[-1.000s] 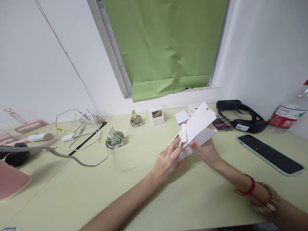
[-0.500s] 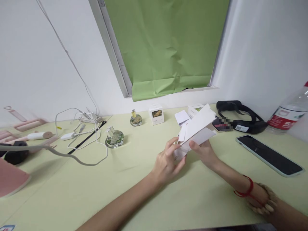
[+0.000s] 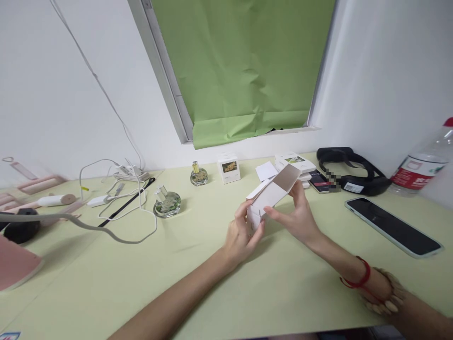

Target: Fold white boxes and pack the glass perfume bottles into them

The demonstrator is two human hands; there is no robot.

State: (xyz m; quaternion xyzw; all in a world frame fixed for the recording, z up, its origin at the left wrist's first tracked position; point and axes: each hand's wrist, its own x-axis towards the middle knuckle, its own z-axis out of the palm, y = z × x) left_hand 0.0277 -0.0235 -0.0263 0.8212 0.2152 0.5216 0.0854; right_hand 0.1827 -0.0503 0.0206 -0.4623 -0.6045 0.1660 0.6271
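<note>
A thin white cardboard box (image 3: 271, 197) is tilted above the table, with a loose-looking panel on one side. My left hand (image 3: 239, 236) grips its lower left end between thumb and fingers. My right hand (image 3: 303, 218) holds its right side, the thumb lying on the near face and the fingers hidden behind. Just beyond the box lie a white folded card (image 3: 266, 171) and a stack of flat white boxes (image 3: 296, 163). A small upright white box with a dark picture (image 3: 230, 171) stands further left.
Left of my hands stand two glass perfume bottles, a larger one (image 3: 167, 204) and a smaller one (image 3: 198, 174). White cables and a power strip (image 3: 131, 174) lie behind them. On the right are a phone (image 3: 392, 226), a black headset (image 3: 357, 174) and a water bottle (image 3: 417, 165).
The white box's raised flaps have folded down and its shape has narrowed. My right hand has turned, its fingers now behind the box. The stack behind shows more.
</note>
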